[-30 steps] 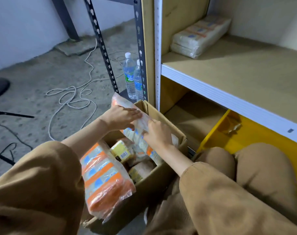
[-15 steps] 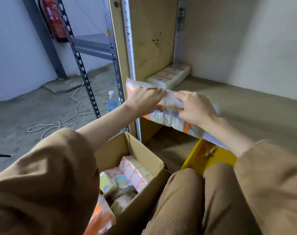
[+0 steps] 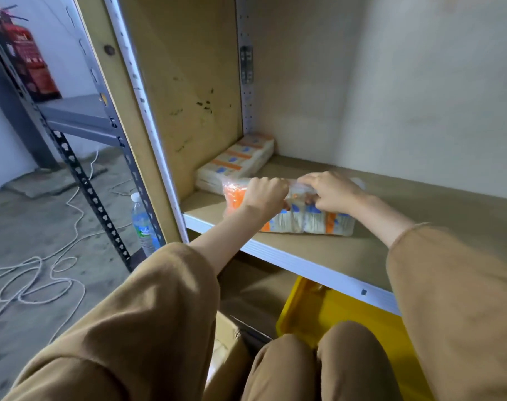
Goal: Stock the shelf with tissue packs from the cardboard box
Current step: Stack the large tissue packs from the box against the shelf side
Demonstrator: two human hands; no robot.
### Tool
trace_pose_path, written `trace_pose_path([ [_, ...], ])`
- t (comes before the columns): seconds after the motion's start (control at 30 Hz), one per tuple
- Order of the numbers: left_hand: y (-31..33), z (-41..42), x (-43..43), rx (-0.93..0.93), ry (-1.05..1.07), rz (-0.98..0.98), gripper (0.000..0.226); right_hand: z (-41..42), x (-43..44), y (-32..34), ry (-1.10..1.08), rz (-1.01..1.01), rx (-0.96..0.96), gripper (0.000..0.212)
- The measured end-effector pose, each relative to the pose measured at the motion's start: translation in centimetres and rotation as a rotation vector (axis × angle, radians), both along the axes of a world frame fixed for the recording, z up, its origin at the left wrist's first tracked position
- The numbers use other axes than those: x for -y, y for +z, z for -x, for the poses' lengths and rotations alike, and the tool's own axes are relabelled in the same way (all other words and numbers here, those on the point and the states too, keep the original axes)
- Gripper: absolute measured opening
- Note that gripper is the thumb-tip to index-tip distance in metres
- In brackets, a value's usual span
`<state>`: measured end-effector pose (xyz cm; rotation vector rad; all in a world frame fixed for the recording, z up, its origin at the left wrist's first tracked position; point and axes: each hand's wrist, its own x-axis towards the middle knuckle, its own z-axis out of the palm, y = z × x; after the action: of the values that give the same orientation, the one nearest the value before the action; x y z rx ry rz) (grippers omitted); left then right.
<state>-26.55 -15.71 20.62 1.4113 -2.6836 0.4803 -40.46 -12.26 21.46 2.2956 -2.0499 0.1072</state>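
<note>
A clear-wrapped tissue pack [image 3: 307, 221] with orange and blue print rests on the wooden shelf board [image 3: 420, 215], near its front edge. My left hand [image 3: 265, 195] grips the pack's top near its left end. My right hand [image 3: 330, 191] grips the top near the middle. Another tissue pack [image 3: 235, 163] lies flat in the shelf's back left corner, just behind the held one. Only a corner of the cardboard box [image 3: 227, 348] shows at the bottom, between my sleeve and my knees; its contents are hidden.
A yellow bin [image 3: 313, 311] sits under the shelf board. A water bottle [image 3: 144, 224] stands on the floor left of the shelf upright. A white cable [image 3: 38, 273] lies coiled on the concrete floor. A red fire extinguisher [image 3: 29, 62] stands on a grey metal rack.
Both hands lifted the tissue pack out of the cardboard box, carried it up and forward, and set it down on the shelf board. The view rose from the box to the shelf.
</note>
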Motion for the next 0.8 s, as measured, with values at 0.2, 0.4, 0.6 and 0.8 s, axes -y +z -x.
trace_pose_path([
  [0.2, 0.2, 1.1, 2.9, -0.035, -0.023, -0.106, 0.059, 1.8, 2.2, -1.0, -0.091, 0.051, 0.082, 0.045],
  [0.4, 0.0, 1.8, 5.7, -0.173, -0.021, -0.246, 0.053, 3.4, 3.9, -3.1, -0.133, 0.209, 0.169, 0.035],
  [0.6, -1.9, 2.4, 7.9, -0.167, -0.001, -0.304, 0.048, 2.9, 2.8, -7.0, -0.092, 0.163, 0.29, 0.029],
  [0.8, -4.1, 0.8, 9.8, -0.237, -0.041, -0.32, 0.058, 1.0, 1.2, -9.9, -0.076, -0.158, 0.292, 0.038],
])
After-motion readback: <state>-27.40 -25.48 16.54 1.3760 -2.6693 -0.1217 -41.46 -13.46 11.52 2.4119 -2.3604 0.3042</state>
